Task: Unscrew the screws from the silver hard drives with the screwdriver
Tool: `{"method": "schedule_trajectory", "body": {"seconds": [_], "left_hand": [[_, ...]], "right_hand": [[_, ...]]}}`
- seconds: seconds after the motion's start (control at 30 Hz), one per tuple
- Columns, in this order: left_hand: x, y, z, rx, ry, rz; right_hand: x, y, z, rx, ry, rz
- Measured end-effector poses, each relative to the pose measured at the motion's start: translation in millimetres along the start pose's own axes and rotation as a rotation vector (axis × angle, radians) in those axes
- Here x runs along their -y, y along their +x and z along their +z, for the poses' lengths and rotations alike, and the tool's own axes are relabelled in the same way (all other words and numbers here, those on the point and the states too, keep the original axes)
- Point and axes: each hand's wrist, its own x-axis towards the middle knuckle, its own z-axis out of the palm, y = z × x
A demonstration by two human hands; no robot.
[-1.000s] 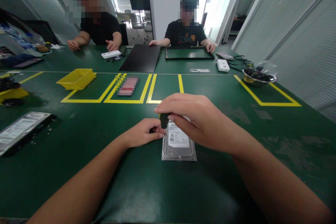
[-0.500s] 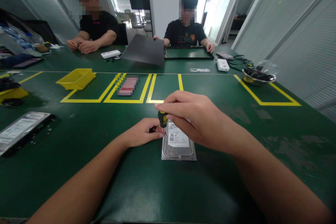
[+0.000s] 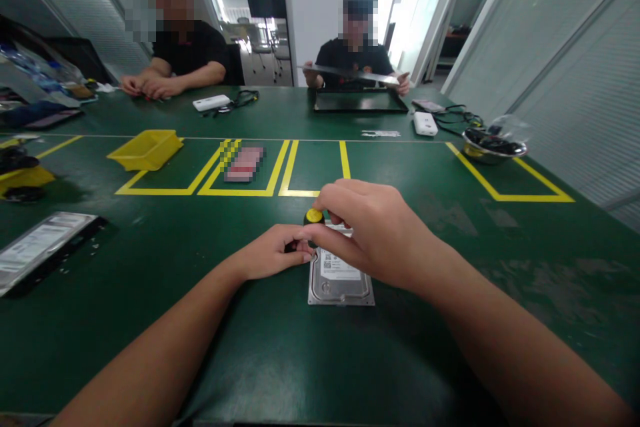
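A silver hard drive (image 3: 343, 285) with a white label lies flat on the green table in front of me. My left hand (image 3: 277, 252) is at its left edge, thumb and fingers closed against that side; part of the contact is hidden. Over the drive's upper left, my right hand (image 3: 367, 230) grips a screwdriver (image 3: 315, 217) by its black handle with a yellow end cap. The handle stands roughly upright, and its shaft and tip are out of sight behind the hands.
Another hard drive (image 3: 45, 247) lies at the left, small bits beside it. Beyond stand a yellow bin (image 3: 147, 150), a pink pixelated item (image 3: 244, 164) and a metal bowl (image 3: 494, 147) of dark parts. Across the table, one person holds a thin panel (image 3: 350, 73) above a black frame (image 3: 360, 102); another sits left.
My right hand has changed its hold on the screwdriver, whose yellow cap now shows. My left hand stays put. The person opposite has swung the dark panel over the black frame.
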Motion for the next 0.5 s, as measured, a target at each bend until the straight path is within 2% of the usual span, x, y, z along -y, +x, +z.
{"method": "schedule_trajectory", "body": {"seconds": [0.27,0.4,0.5], "left_hand": [[-4,0,0.0,0.001,-0.025,-0.015],[-6,-1,-0.2,-0.013,-0.017,-0.04],[-7,-1,-1.1,-0.012,-0.02,-0.011]], "right_hand": [[2,-1,17,-0.145,-0.13,-0.034],[3,-1,15,-0.128,-0.108,-0.016],[4,0,11,-0.074,-0.007,0.011]]}}
